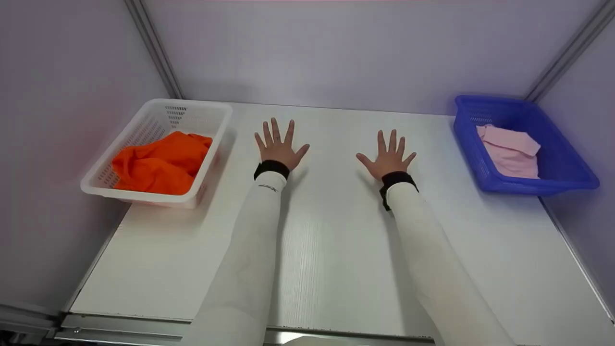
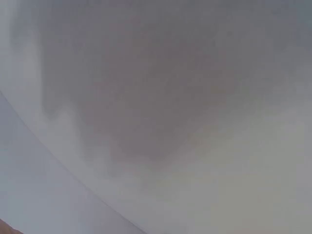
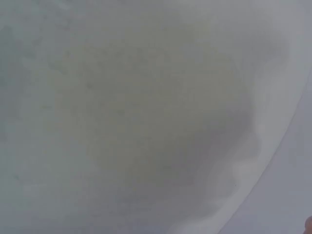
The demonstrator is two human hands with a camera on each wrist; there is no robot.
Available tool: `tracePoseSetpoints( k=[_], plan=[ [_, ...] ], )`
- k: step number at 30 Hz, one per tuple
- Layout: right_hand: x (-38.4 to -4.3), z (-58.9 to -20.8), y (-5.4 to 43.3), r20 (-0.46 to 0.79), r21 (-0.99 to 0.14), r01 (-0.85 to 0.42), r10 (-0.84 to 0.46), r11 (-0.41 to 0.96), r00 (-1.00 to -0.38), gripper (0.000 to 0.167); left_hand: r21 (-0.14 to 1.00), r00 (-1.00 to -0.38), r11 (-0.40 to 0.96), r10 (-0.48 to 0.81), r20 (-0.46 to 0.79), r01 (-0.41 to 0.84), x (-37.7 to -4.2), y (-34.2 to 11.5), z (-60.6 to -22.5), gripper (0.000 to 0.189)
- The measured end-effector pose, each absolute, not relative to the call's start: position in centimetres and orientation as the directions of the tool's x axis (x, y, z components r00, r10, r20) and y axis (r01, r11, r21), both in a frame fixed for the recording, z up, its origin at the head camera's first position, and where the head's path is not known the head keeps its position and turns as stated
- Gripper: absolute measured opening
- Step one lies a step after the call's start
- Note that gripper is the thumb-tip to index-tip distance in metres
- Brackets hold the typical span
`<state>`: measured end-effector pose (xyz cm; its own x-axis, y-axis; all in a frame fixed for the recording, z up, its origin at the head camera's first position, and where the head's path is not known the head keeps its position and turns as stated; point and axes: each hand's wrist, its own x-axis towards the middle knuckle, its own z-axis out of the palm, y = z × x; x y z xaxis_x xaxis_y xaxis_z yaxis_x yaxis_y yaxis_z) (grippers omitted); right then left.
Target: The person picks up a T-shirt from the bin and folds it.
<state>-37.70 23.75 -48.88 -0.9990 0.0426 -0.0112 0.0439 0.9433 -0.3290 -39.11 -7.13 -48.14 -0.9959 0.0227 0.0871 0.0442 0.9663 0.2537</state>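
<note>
Fingers spread and straight, my left hand (image 1: 278, 150) is over the white table (image 1: 326, 250), palm down, holding nothing. My right hand (image 1: 388, 158) is spread the same way to its right, with nothing in it. Left of the left hand stands a white plastic basket (image 1: 139, 196) with a crumpled orange cloth (image 1: 163, 163) inside. On the far right a blue plastic basket (image 1: 519, 185) holds a folded pink cloth (image 1: 511, 149). The wrist views show mostly tabletop with blurred hand shadows; a fingertip (image 3: 308, 225) shows in the right wrist view's corner.
A pale back wall (image 1: 336, 53) rises behind the table, with side walls left and right. Grey metal posts (image 1: 156, 48) stand at the back corners. A metal rail (image 1: 129, 327) runs along the table's front edge. Both forearms wear white sleeves (image 1: 245, 250) and black wrist straps.
</note>
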Motion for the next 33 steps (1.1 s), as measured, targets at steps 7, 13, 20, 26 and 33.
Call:
tracePoseSetpoints(
  k=[7, 13, 20, 26, 33],
  plan=[
    [-38.0, -49.9, 24.0, -0.082, -0.335, 0.063, 0.037, 0.94, -0.996, 0.104, 0.317, -0.996, 0.949, -0.025, 0.086, 0.004, -38.9, -10.7, -42.6, 0.085],
    [-38.0, -51.4, 24.0, -0.181, -0.333, 0.071, 0.011, 0.94, -0.983, 0.109, 0.331, -0.993, 0.94, -0.106, 0.054, -0.082, -38.9, -15.3, -38.6, 0.085],
    [-38.3, -53.0, 24.1, -0.283, -0.343, 0.104, 0.003, 0.933, -0.959, 0.115, 0.389, -0.981, 0.901, -0.191, -0.034, -0.189, -37.6, -21.3, -35.3, 0.089],
    [-38.0, -53.5, 24.2, -0.36, -0.318, 0.131, 0.009, 0.939, -0.933, 0.12, 0.411, -0.952, 0.858, -0.271, -0.145, -0.307, -36.5, -26.4, -34.8, 0.096],
    [-37.2, -52.5, 24.0, -0.365, -0.316, 0.125, 0.002, 0.94, -0.931, 0.116, 0.419, -0.922, 0.822, -0.324, -0.212, -0.385, -35.1, -30.3, -36.5, 0.099]
  ],
)
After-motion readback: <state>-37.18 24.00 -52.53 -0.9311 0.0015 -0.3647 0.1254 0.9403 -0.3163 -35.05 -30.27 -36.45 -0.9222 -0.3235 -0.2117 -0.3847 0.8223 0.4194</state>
